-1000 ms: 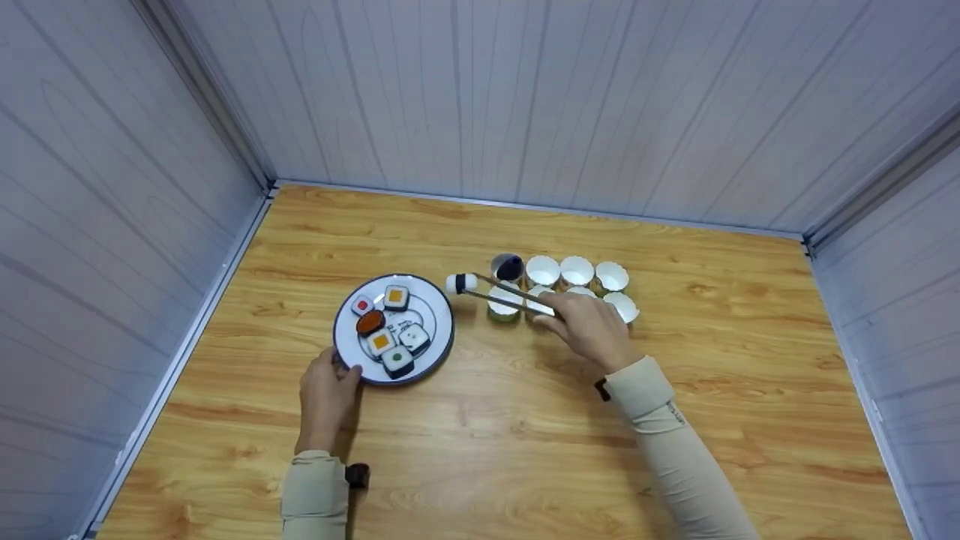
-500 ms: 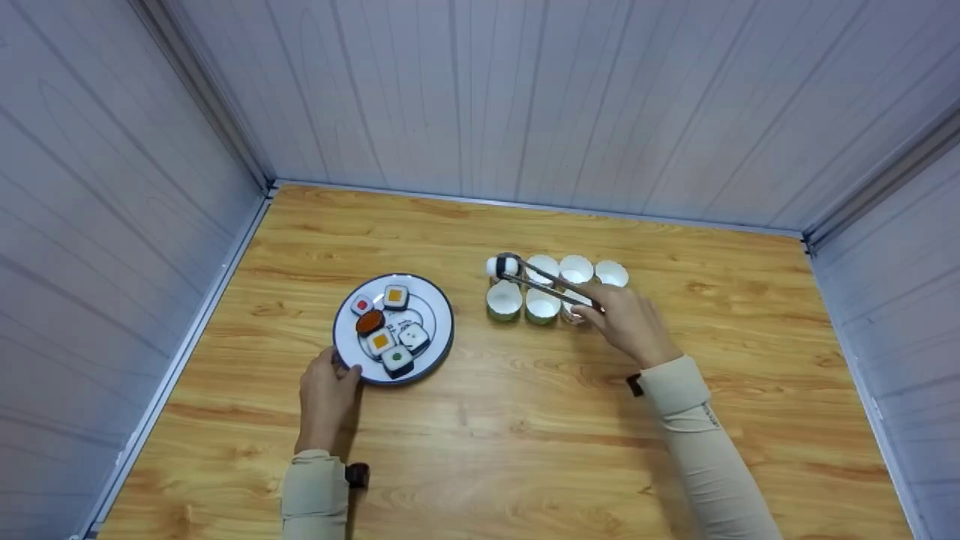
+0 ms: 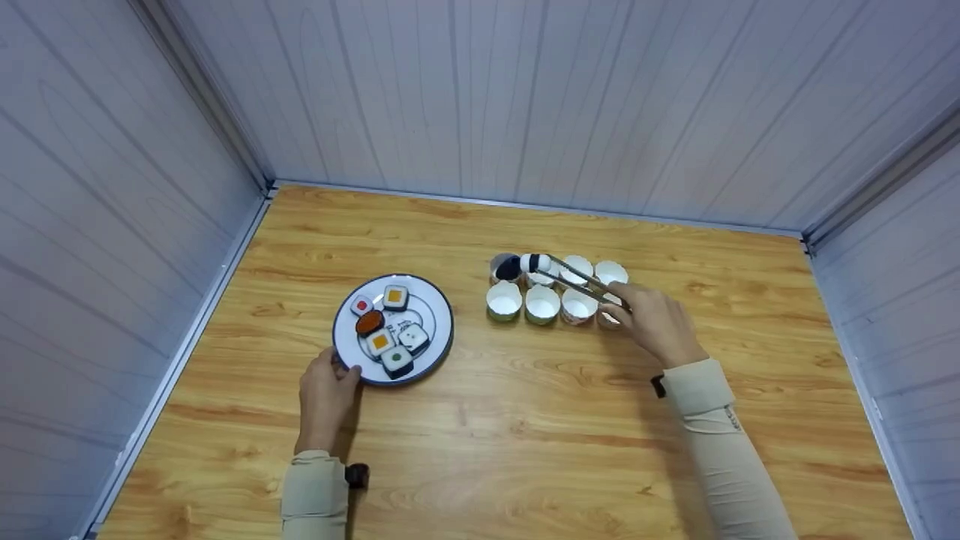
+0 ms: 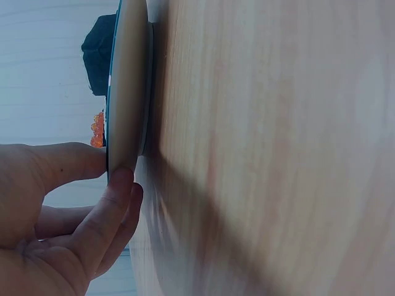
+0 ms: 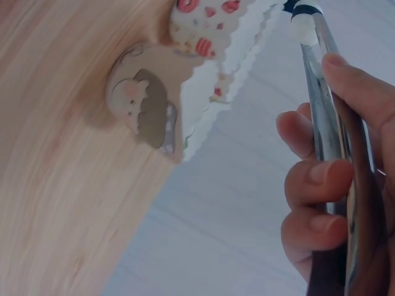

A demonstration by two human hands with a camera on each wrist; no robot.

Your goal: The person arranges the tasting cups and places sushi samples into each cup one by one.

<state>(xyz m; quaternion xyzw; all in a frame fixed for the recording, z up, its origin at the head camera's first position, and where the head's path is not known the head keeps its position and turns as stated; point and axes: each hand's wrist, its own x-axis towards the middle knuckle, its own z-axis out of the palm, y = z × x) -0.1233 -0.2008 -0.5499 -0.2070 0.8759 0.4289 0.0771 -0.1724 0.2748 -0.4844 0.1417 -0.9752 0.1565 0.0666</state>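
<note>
My left hand (image 3: 328,397) pinches the near-left rim of a white plate (image 3: 444,322) with a blue edge; in the left wrist view the thumb lies on top and fingers beneath. On it sit several toy sushi pieces (image 3: 397,360), one topped with orange roe (image 3: 370,323). My right hand (image 3: 661,324) grips metal tongs (image 5: 361,203). Their tips hold a white sushi piece with a black band (image 3: 534,262), above the back row of paper cups. A dark piece (image 3: 508,268) is in the back-left cup.
Two rows of white-lined paper cups (image 3: 504,301) stand right of the plate, partly hidden by the tongs and right hand. The wooden tabletop (image 3: 465,450) is bounded by pale panel walls (image 3: 495,97) at the back and both sides.
My right hand has carried the banded sushi piece in the tongs rightward, from beside the plate, past the back-left cup, to over the cup beside it. Left hand and plate stay put.
</note>
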